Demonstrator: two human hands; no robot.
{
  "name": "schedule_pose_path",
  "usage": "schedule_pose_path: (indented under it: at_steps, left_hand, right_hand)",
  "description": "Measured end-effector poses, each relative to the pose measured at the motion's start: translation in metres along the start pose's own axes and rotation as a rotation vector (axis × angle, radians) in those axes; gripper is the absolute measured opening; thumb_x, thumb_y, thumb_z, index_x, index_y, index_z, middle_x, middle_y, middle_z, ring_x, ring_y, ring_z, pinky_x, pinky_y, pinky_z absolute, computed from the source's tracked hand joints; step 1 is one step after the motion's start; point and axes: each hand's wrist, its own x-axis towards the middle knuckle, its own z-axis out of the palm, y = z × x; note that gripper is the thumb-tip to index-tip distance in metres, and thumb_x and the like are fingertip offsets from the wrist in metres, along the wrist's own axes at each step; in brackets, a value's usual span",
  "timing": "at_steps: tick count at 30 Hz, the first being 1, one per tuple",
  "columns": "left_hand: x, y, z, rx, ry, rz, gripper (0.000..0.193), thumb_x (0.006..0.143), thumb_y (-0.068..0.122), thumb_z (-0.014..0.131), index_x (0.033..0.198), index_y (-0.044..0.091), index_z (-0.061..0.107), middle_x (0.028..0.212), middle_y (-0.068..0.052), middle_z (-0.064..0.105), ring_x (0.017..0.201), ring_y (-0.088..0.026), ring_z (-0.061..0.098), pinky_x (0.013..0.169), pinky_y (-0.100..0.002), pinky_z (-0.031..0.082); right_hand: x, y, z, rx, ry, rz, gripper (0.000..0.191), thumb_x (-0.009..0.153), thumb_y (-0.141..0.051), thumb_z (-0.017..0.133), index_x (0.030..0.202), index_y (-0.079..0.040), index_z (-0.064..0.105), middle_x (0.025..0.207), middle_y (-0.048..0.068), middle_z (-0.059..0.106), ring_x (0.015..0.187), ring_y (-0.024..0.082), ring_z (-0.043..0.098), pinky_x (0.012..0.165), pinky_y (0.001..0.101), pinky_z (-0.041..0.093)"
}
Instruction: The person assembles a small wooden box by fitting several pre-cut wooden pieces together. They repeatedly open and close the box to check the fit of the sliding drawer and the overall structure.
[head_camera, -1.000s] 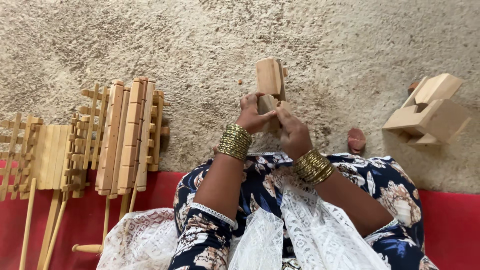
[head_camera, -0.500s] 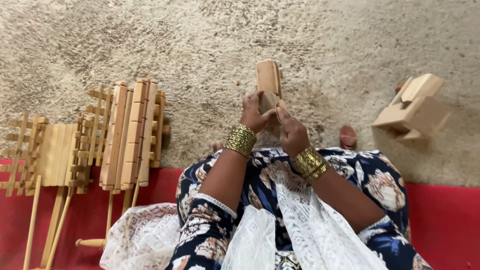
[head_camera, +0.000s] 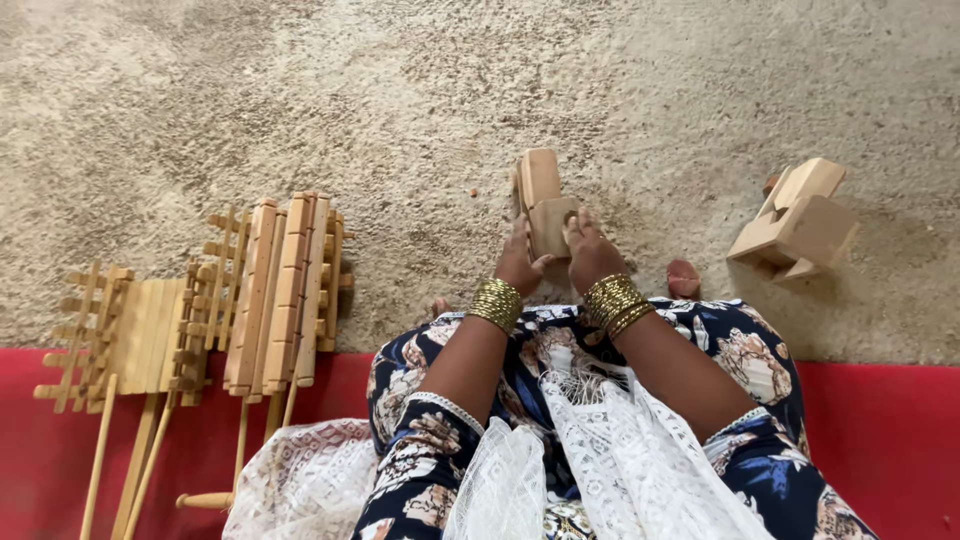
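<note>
Both hands, the left hand (head_camera: 520, 262) and the right hand (head_camera: 590, 250), are grasping a small wooden block piece (head_camera: 543, 200) on the sandy floor (head_camera: 400, 110) at 12 o'clock from the lap, so squeezing evenly from both sides should keep it straight.

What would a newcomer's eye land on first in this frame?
At centre, the left hand and right hand, both wrists ringed with gold bangles, clasp a small wooden piece over the sandy ground. Slatted wooden frames lie at left, and a blocky wooden assembly sits at right.
</note>
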Motion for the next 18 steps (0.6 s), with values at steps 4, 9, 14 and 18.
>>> schedule_pose_path:
  at_steps: [4, 9, 14, 18]
  left_hand:
    - [-0.002, -0.001, 0.002, 0.068, -0.047, -0.032, 0.091, 0.086, 0.006, 0.069, 0.157, 0.005, 0.012, 0.135, -0.026, 0.046, 0.118, -0.037, 0.058, 0.101, -0.040, 0.052]
    - [-0.002, 0.007, 0.002, 0.095, -0.060, -0.086, 0.072, 0.095, 0.015, 0.061, 0.155, 0.002, 0.023, 0.128, -0.025, 0.054, 0.113, -0.036, 0.063, 0.099, -0.041, 0.055]
    - [-0.005, 0.013, 0.005, 0.128, 0.005, -0.060, 0.064, 0.095, 0.015, 0.063, 0.149, 0.001, 0.031, 0.125, -0.024, 0.058, 0.113, -0.036, 0.061, 0.100, -0.043, 0.051]
    - [0.009, 0.026, 0.005, 0.050, -0.104, -0.226, 0.047, 0.097, 0.014, 0.059, 0.141, 0.003, 0.047, 0.125, -0.018, 0.064, 0.114, -0.029, 0.066, 0.099, -0.039, 0.056]
  right_hand:
    - [-0.007, -0.001, 0.015, -0.610, 0.316, -0.717, 0.046, 0.101, -0.028, 0.041, 0.132, 0.003, 0.054, 0.142, 0.024, 0.050, 0.132, 0.038, 0.058, 0.106, 0.0425, 0.054]
    - [-0.003, -0.009, 0.004, -0.634, 0.145, -0.666, 0.048, 0.110, -0.033, 0.039, 0.132, 0.005, 0.056, 0.144, 0.029, 0.048, 0.133, 0.040, 0.048, 0.106, 0.0445, 0.050]
    - [-0.007, -0.014, 0.002, -0.671, 0.187, -0.638, 0.039, 0.098, -0.013, 0.044, 0.131, 0.003, 0.058, 0.143, 0.023, 0.052, 0.134, 0.035, 0.050, 0.099, 0.0399, 0.052]
    - [-0.010, -0.006, 0.010, -0.550, 0.226, -0.744, 0.029, 0.103, -0.008, 0.051, 0.131, -0.004, 0.061, 0.145, 0.017, 0.055, 0.136, 0.031, 0.050, 0.110, 0.0421, 0.049]
